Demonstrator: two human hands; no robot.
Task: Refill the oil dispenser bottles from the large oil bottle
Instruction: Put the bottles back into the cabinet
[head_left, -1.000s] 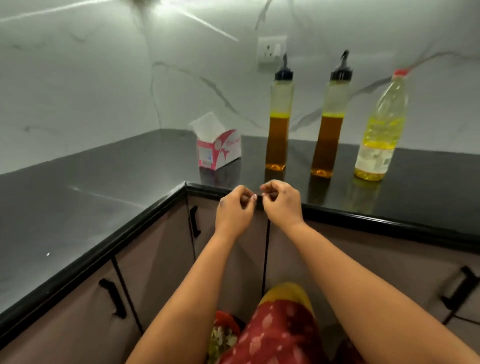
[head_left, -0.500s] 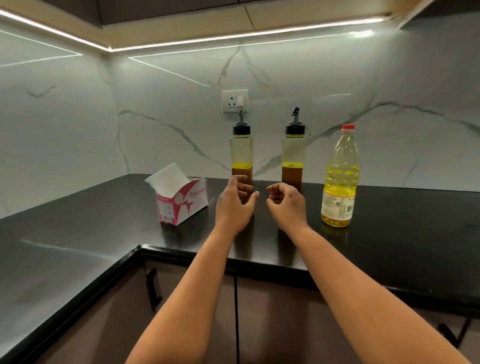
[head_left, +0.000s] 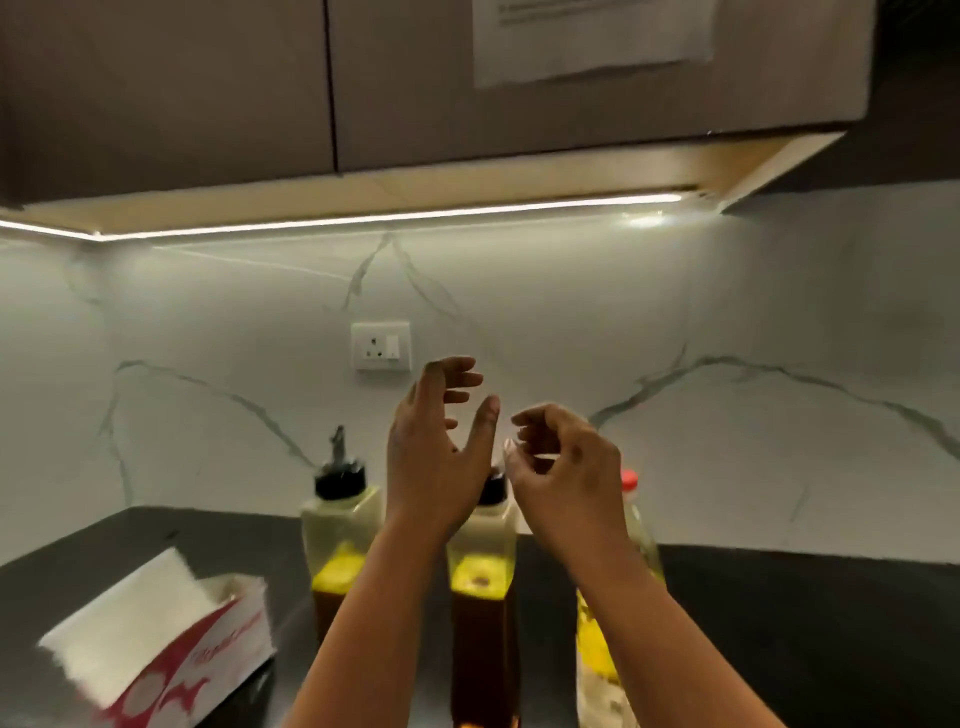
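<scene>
- Holding nothing, the left hand (head_left: 434, 457) is up in the air with loose, spread fingers.
- The right hand (head_left: 563, 475) is beside it, fingers softly curled, also empty.
- Right under both hands stand two oil dispenser bottles (head_left: 340, 540), caps on, partly full.
- The big oil bottle (head_left: 631, 525) hides behind the right wrist.
- It looks heavy and maybe slippery, so grab its middle.
- A tissue box (head_left: 171, 639) sits off to the left.
</scene>
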